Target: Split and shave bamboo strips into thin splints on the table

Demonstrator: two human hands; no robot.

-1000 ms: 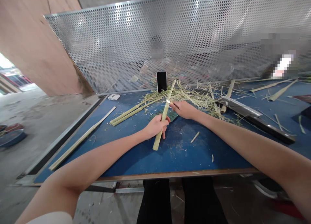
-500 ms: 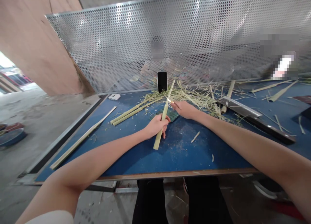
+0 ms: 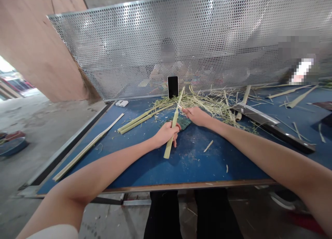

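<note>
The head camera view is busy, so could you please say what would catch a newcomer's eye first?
Probably the left hand, gripping a pale green strip above the middle of the blue table, and the right hand, holding a small tool at the strip. Next might come the large knife lying to the right, then the phone standing upright before the perforated metal panel.

the left hand (image 3: 166, 133) gripped a pale stalk (image 3: 174, 119) that slanted over the blue table (image 3: 197, 166). the right hand (image 3: 195, 115) held a small blade (image 3: 180, 107) at the stalk's upper part. beyond lay shavings (image 3: 207, 103), a phone (image 3: 173, 87) upright beside them. a big knife (image 3: 271, 127) lay rightward, a strip (image 3: 89, 146) leftward.
</note>
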